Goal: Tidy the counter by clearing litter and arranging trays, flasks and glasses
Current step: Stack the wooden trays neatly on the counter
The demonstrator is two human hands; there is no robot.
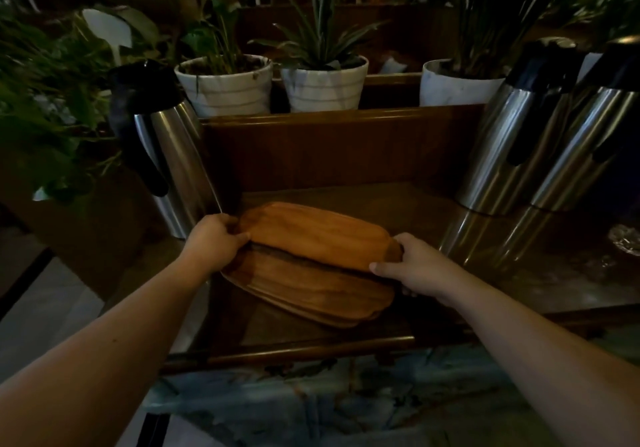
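A light wooden tray (315, 233) is held tilted over a stack of darker wooden trays (311, 294) on the brown counter (398, 200). My left hand (214, 242) grips the top tray's left end. My right hand (412, 266) grips its right end, thumb on top. A steel flask (173, 155) with a black handle stands just left of the trays. Two more steel flasks (512, 141) (581, 148) stand together at the right. I see no litter.
Three white plant pots (225, 86) (325, 82) (453, 86) line the ledge behind the counter's raised back wall. Foliage fills the left side. A glass object (627, 238) sits at the far right edge. A patterned surface (329, 401) lies below the counter's front rail.
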